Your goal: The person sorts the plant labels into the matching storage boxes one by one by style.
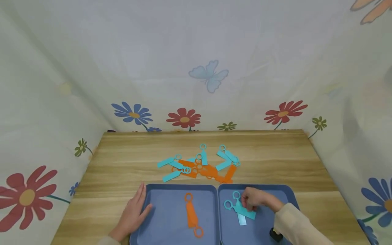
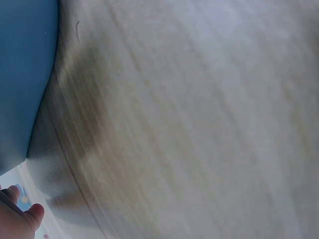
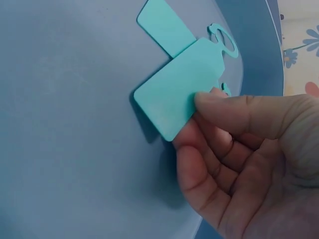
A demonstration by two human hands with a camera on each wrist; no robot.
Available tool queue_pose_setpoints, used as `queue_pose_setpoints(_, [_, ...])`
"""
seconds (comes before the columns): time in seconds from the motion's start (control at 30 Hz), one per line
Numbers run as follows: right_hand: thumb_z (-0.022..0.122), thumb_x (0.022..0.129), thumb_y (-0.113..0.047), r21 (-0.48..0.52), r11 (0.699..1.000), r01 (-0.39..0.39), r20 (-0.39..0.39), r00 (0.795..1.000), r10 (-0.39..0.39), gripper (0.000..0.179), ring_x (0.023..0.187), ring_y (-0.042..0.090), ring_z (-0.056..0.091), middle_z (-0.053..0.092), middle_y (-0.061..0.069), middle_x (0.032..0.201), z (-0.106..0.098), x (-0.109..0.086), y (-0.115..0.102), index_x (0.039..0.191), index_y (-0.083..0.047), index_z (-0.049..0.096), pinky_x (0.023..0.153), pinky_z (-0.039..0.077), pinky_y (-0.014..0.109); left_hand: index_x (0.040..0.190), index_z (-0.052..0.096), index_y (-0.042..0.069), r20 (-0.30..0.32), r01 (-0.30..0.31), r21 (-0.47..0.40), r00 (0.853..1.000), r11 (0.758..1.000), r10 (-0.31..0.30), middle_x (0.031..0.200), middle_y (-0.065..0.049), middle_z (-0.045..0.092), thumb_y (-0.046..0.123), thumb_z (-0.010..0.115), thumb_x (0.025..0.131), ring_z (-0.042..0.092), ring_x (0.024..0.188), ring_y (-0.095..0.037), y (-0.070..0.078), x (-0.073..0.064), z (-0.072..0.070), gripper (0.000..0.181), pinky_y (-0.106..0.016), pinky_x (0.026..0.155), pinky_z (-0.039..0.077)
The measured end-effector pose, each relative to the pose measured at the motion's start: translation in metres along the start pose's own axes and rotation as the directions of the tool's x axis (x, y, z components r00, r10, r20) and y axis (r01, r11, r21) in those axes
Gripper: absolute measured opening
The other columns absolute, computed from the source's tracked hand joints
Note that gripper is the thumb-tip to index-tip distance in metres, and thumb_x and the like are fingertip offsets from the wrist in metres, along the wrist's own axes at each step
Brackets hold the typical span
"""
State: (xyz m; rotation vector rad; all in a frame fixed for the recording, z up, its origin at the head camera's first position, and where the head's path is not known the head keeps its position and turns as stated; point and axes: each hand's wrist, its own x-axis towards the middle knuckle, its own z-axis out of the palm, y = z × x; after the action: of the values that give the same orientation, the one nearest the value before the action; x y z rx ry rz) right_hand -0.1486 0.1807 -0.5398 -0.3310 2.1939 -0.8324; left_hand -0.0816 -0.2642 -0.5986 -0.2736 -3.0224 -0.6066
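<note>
My right hand (image 1: 252, 199) is over the right tray (image 1: 288, 194), pinching the edge of a turquoise ring-ended tag (image 3: 174, 89) between thumb and fingers. Beneath it, crossing at an angle, is a second turquoise tag (image 3: 164, 27) on the tray floor. In the left tray (image 1: 165, 204) lies one orange tag (image 1: 192, 216), with a ring at both its upper and lower ends in view. My left hand (image 1: 133, 212) rests by that tray's left rim, fingers extended and thumb apart, holding nothing. The left wrist view catches only some fingertips (image 2: 32, 216) beside the blue tray wall.
Behind the trays, a loose pile of turquoise tags (image 1: 172, 176) and orange tags (image 1: 209, 170) overlaps on the wooden table (image 1: 128, 149). Flower-printed cloth (image 1: 153, 68) hangs behind and at both sides. A black device (image 1: 276, 234) sits at the right wrist.
</note>
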Motion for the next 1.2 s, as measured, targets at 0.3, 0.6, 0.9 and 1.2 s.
queue_pose_setpoints(0.3, [0.056,0.063,0.018,-0.117,0.989,-0.089,-0.049,0.995,0.083,0.021,0.044,0.012,0.041,0.048,0.0,0.055,0.002,0.0,-0.01,0.059,-0.003,0.058,0.041,0.034,0.019,0.138,0.021,-0.003,0.002,-0.011,0.001,1.0,1.0,0.011,0.147,-0.018,0.014,0.035,0.049,0.089,0.029,0.127,-0.038,0.0,0.001,-0.003,0.068,-0.053,0.096,0.032])
queue_pose_setpoints(0.6, [0.054,0.061,0.019,-0.219,0.971,-0.094,-0.086,0.993,0.076,0.024,0.043,0.011,0.039,0.045,-0.001,0.051,0.003,-0.002,-0.014,0.056,-0.004,0.056,0.039,0.029,0.018,0.139,0.019,-0.003,0.046,0.01,0.018,0.999,1.0,-0.011,0.148,-0.017,0.012,0.038,0.045,0.09,0.026,0.13,-0.037,0.002,0.002,-0.007,0.069,-0.052,0.099,0.03])
queue_pose_setpoints(0.9, [0.053,0.067,0.015,-0.241,0.967,-0.088,-0.093,0.993,0.068,0.024,0.044,0.01,0.036,0.041,-0.002,0.05,0.005,-0.001,-0.014,0.055,-0.005,0.055,0.041,0.027,0.019,0.139,0.019,-0.002,0.052,0.018,0.027,0.998,0.999,-0.02,0.148,-0.016,0.01,0.039,0.045,0.09,0.026,0.13,-0.037,0.003,0.002,-0.006,0.069,-0.052,0.097,0.031])
queue_pose_setpoints(1.2, [0.052,0.074,0.007,-0.261,0.962,-0.084,-0.113,0.992,0.056,0.029,0.042,0.01,0.032,0.036,-0.004,0.046,0.008,0.0,-0.014,0.05,-0.008,0.049,0.042,0.024,0.019,0.139,0.02,-0.003,0.049,0.013,0.031,0.999,0.999,-0.014,0.148,-0.016,0.01,0.04,0.045,0.09,0.026,0.13,-0.036,0.001,0.001,-0.005,0.07,-0.052,0.097,0.031])
